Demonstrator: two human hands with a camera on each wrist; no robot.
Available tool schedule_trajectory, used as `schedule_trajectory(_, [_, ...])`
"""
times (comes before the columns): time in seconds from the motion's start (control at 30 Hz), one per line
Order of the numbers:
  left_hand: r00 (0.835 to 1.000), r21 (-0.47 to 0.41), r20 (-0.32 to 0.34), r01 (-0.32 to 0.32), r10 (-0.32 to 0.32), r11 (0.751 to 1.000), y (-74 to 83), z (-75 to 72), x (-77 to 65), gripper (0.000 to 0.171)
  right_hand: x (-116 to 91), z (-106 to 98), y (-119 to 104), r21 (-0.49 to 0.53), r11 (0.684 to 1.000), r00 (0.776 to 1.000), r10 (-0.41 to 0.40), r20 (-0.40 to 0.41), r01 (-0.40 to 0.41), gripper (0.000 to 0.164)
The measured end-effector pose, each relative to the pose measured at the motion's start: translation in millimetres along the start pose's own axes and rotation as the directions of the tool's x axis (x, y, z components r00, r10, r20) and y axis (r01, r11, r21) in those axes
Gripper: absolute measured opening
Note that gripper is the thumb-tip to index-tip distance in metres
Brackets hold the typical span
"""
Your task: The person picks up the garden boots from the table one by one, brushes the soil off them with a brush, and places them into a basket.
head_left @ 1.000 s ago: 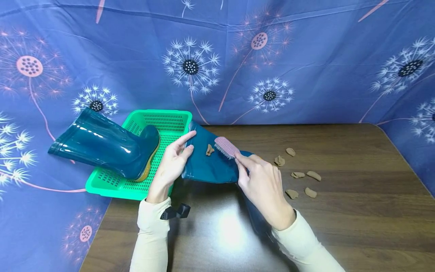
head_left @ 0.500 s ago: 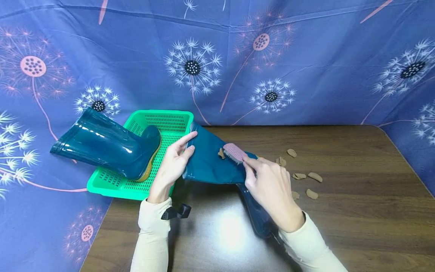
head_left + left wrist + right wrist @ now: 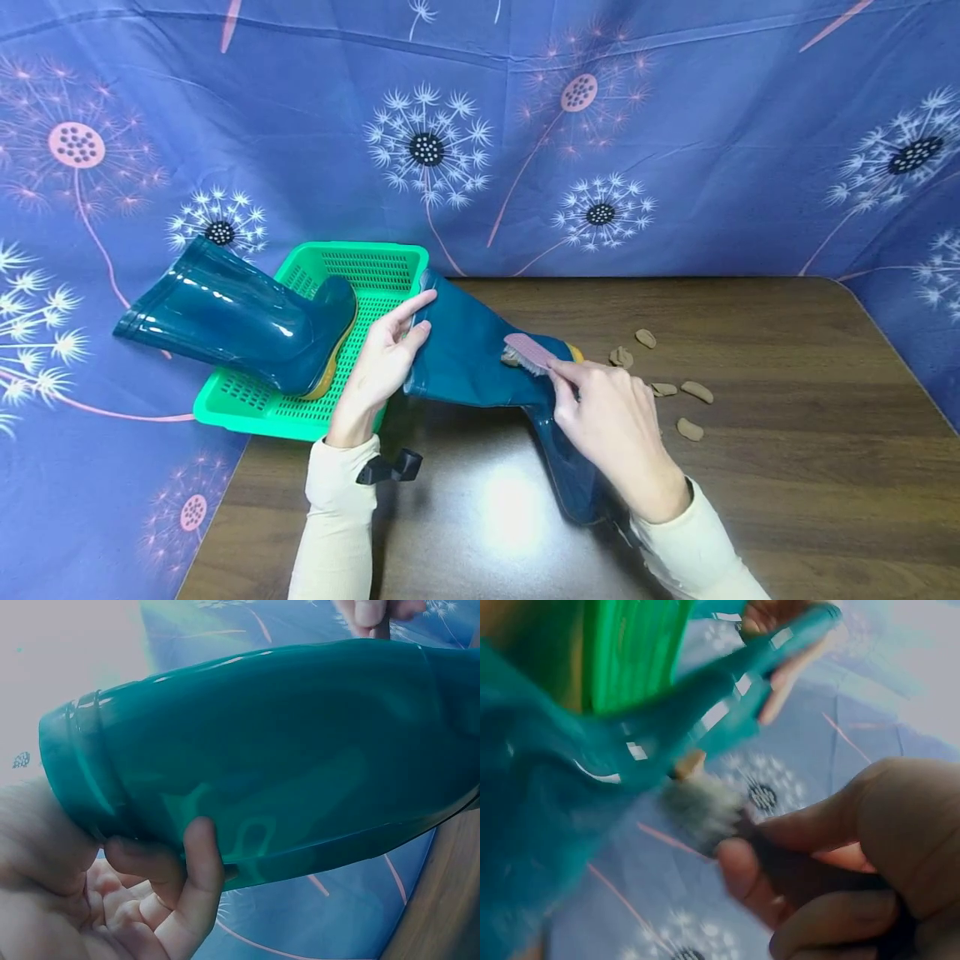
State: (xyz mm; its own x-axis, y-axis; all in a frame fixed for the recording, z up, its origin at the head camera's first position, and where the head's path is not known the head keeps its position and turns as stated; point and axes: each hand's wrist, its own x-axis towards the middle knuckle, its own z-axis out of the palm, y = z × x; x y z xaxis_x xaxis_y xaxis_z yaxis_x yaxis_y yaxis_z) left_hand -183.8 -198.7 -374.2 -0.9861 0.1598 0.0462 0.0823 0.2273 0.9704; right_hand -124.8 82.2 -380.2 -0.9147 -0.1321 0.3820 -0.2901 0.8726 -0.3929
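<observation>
A teal rubber boot (image 3: 465, 350) lies on its side above the table, its toe angled toward the near edge. My left hand (image 3: 378, 362) grips it by the cuff; the left wrist view shows thumb and fingers (image 3: 199, 877) at the boot's edge. In my right hand (image 3: 618, 425) is a pink brush (image 3: 531, 352) with pale bristles, pinched by the handle. Its bristles press on the boot's shaft, against a tan clay-like piece (image 3: 511, 357). The right wrist view has the bristles (image 3: 705, 810) blurred beside that tan lump (image 3: 690, 763).
A matching teal boot (image 3: 232, 312) with a yellowish sole lies across a green plastic basket (image 3: 277, 425) on the left. Several tan flakes (image 3: 690, 429) are scattered on the wooden table (image 3: 787, 467), right of my right hand. A blue dandelion-print cloth (image 3: 480, 125) hangs behind.
My right hand has drawn the brush right and down along the boot's shaft, from mid-shaft toward the ankle. The tan piece has slid along with the bristles. My left hand keeps its grip.
</observation>
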Motion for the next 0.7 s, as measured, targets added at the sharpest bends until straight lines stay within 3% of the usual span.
schedule_trajectory(0.13, [1.0, 0.004, 0.005, -0.009, 0.009, 1.0, 0.5, 0.7, -0.1, 0.049, -1, -11, 8, -0.008, 0.997, 0.995, 0.08, -0.054, -0.08, 0.024])
schedule_trajectory(0.27, [1.0, 0.007, 0.003, -0.009, 0.009, 1.0, 1.1, 0.3, -1.4, 0.049, -2, -6, 8, 0.016, 1.0, 0.995, -0.008, -0.099, 0.01, 0.023])
schedule_trajectory(0.37, [1.0, 0.007, 0.001, -0.006, 0.006, 1.0, 0.7, -0.5, -1.8, 0.049, -4, -1, 7, 0.018, 0.999, 0.998, -0.051, -0.037, 0.052, 0.023])
schedule_trajectory(0.5, [1.0, -0.008, 0.014, -0.012, 0.012, 1.0, -0.2, -0.2, -0.3, 0.05, -6, -4, 12, -0.013, 0.999, 0.999, 0.034, 0.024, -0.034, 0.023])
schedule_trajectory(0.7, [1.0, -0.009, 0.019, -0.021, 0.021, 1.0, -0.6, -0.6, 0.4, 0.049, -4, -18, 25, -0.06, 0.984, 0.986, 0.167, 0.001, -0.166, 0.028])
